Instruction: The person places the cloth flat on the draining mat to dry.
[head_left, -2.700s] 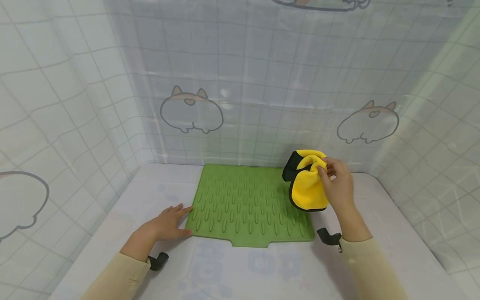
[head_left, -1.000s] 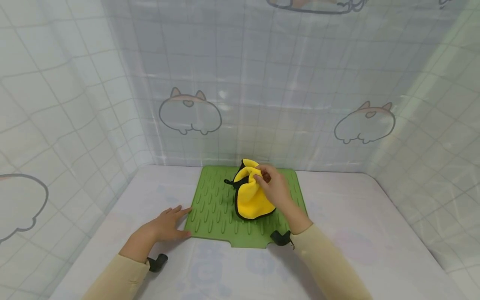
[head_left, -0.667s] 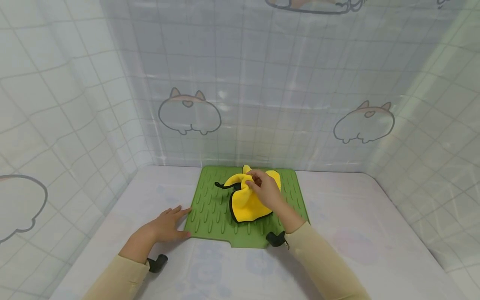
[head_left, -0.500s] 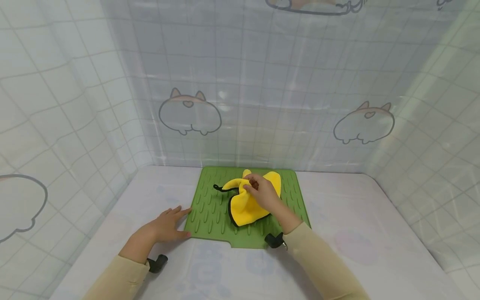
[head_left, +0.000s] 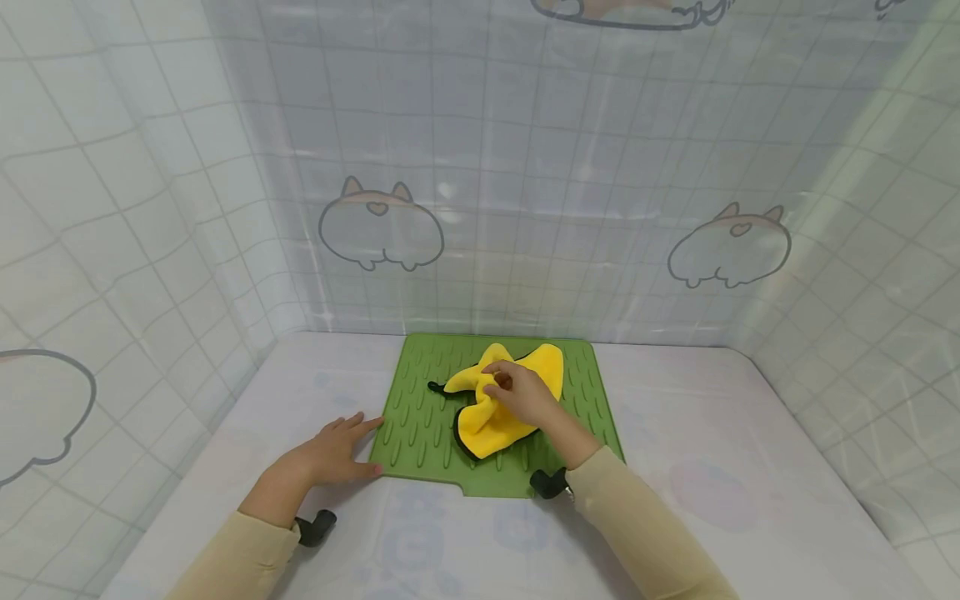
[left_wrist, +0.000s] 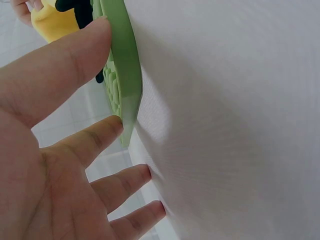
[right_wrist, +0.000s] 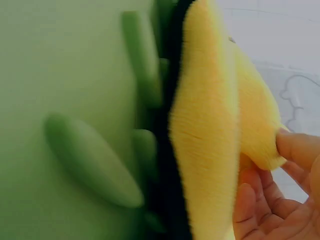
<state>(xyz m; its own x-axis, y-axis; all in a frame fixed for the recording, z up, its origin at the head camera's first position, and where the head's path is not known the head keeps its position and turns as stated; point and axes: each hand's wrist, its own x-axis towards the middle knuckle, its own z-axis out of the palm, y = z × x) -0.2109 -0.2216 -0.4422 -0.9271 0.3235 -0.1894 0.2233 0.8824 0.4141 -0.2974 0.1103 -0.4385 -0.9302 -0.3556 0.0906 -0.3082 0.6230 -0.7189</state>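
Observation:
A yellow cleaning cloth (head_left: 495, 429) with black edging and a small black hanging loop lies crumpled on the green ribbed mat (head_left: 420, 425). My right hand (head_left: 525, 396) pinches a raised fold of the cloth between thumb and fingers, low over the mat's middle. In the right wrist view the cloth (right_wrist: 205, 125) stands up from the ribs with the thumb at its fold. My left hand (head_left: 330, 450) has its fingers spread at the mat's left edge. The left wrist view shows its thumb and one finger touching the mat's rim (left_wrist: 131, 75), the other fingertips on the table.
The mat lies on a white-covered table (head_left: 697, 467) with faint printed patterns. A white grid-patterned curtain (head_left: 555, 208) with animal drawings encloses the back and both sides. A small black camera (head_left: 551, 483) sits under each wrist.
My right hand has carried the cloth left from the mat's right side to its middle, then lowered it until it spread on the ribs. The left hand has stayed at the edge.

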